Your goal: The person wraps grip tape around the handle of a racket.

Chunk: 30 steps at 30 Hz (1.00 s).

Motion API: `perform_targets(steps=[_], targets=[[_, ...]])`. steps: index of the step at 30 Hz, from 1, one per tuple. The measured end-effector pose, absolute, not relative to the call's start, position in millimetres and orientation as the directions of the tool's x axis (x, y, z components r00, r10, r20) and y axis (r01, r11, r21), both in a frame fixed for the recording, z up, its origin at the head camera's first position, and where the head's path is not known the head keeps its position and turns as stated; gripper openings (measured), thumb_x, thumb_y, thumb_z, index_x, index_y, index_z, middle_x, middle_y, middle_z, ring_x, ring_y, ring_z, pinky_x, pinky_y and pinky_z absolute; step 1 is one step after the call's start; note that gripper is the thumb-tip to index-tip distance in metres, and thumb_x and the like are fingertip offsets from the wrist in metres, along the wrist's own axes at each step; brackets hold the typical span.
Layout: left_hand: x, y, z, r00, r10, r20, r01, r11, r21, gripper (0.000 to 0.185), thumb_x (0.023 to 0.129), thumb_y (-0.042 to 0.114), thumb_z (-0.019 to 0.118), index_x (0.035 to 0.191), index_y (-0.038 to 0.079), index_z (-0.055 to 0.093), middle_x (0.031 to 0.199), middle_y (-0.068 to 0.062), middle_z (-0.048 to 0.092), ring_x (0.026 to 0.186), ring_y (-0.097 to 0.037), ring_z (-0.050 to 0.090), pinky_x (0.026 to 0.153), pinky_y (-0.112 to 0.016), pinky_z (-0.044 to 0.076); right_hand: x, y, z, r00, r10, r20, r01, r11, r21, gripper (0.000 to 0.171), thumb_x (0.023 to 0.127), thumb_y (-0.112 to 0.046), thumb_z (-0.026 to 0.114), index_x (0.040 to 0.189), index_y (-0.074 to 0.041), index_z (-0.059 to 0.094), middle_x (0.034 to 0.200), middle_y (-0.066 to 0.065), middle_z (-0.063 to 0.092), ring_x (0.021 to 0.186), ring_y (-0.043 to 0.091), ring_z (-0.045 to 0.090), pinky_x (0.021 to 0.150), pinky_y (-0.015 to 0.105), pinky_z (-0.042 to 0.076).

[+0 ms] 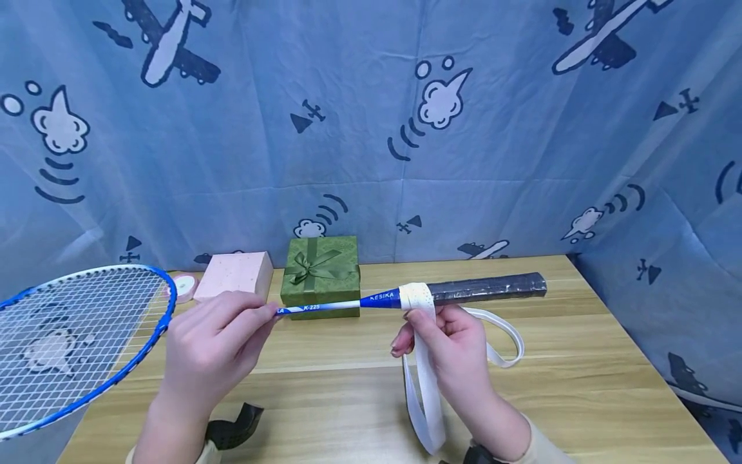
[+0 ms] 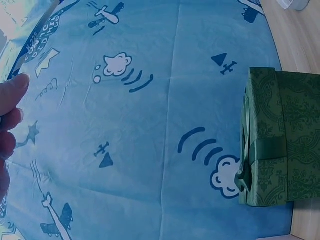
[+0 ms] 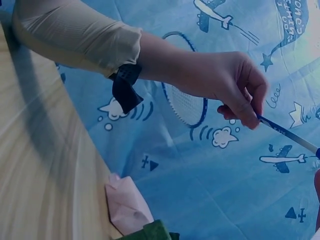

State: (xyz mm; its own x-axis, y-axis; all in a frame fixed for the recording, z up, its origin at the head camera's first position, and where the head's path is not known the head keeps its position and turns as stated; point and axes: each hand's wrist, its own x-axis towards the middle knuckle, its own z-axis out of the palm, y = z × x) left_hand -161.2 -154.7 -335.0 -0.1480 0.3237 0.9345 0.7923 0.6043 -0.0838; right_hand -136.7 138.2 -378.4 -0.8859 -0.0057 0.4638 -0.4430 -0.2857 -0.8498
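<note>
A blue and white badminton racket is held level above the table, its strung head at the left and its black handle pointing right. My left hand pinches the thin shaft between thumb and fingers; the right wrist view shows the same left hand on the shaft. White grip tape is wound round the handle's end beside the blue cone. Just below that winding, my right hand pinches the tape between thumb and fingers. The loose tape hangs in a long loop beneath and another curls behind the hand.
Behind the racket stands a green gift box with a bow. To its left are a pink box and a small pink and white roll. The wooden table ends at a blue patterned curtain.
</note>
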Motion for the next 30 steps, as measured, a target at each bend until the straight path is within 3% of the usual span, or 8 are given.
perform_targets(steps=[4,10,18,22,28,30], targets=[[-161.8,-153.6,-335.2,-0.11,0.303,0.947,0.798,0.595,-0.098,0.03,0.102,0.02,0.065,0.08,0.004,0.078,0.073,-0.004,0.071,0.055,-0.021,0.063,0.052,-0.042,0.053,-136.4,137.9,-378.1,-0.875,-0.006,0.484,-0.463,-0.282,-0.841,0.014,0.102,0.009,0.054,0.098,0.007,0.068,0.071,0.006,0.074,0.06,0.017,0.072,0.059,0.036,0.061],[-161.9,-152.5,-335.5,-0.099,0.293,0.951,0.801,0.59,-0.099,0.032,0.103,0.022,0.065,0.081,0.003,0.079,0.072,-0.005,0.072,0.057,-0.021,0.065,0.053,-0.042,0.054,-137.4,138.6,-379.4,-0.857,-0.031,0.515,-0.494,-0.242,-0.835,0.024,0.105,0.002,0.052,0.096,-0.004,0.073,0.068,-0.001,0.073,0.056,0.014,0.071,0.054,0.034,0.059],[-163.3,-150.8,-336.0,-0.075,0.273,0.959,0.794,0.598,-0.108,0.032,0.102,0.022,0.067,0.08,0.002,0.079,0.071,-0.006,0.072,0.057,-0.022,0.066,0.053,-0.042,0.054,-139.5,139.2,-379.7,-0.815,-0.026,0.579,-0.566,-0.181,-0.804,0.02,0.104,0.008,0.05,0.095,0.021,0.063,0.069,0.003,0.071,0.059,0.014,0.07,0.055,0.032,0.059],[-162.8,-153.2,-336.2,-0.089,0.278,0.957,0.799,0.593,-0.098,0.032,0.102,0.022,0.066,0.081,0.002,0.079,0.073,-0.006,0.073,0.059,-0.021,0.068,0.053,-0.042,0.055,-140.5,140.2,-380.1,-0.803,-0.012,0.596,-0.586,-0.161,-0.794,0.016,0.1,0.011,0.055,0.092,0.019,0.066,0.074,0.001,0.073,0.062,0.013,0.071,0.058,0.032,0.06],[-161.4,-155.7,-336.2,-0.123,0.301,0.946,0.816,0.574,-0.076,0.032,0.103,0.024,0.066,0.082,0.003,0.079,0.074,-0.005,0.074,0.061,-0.02,0.07,0.055,-0.041,0.056,-140.7,141.4,-381.9,-0.782,0.002,0.624,-0.617,-0.154,-0.772,0.013,0.098,0.012,0.058,0.096,0.017,0.07,0.093,0.0,0.079,0.08,0.016,0.076,0.068,0.031,0.062],[-161.7,-155.2,-336.3,-0.119,0.312,0.942,0.822,0.563,-0.082,0.032,0.103,0.024,0.066,0.082,0.003,0.079,0.074,-0.003,0.073,0.061,-0.019,0.069,0.055,-0.04,0.056,-140.5,141.1,-382.5,-0.786,0.046,0.617,-0.617,-0.122,-0.777,0.014,0.097,0.01,0.061,0.096,0.011,0.075,0.095,-0.001,0.079,0.085,0.014,0.076,0.071,0.027,0.06]])
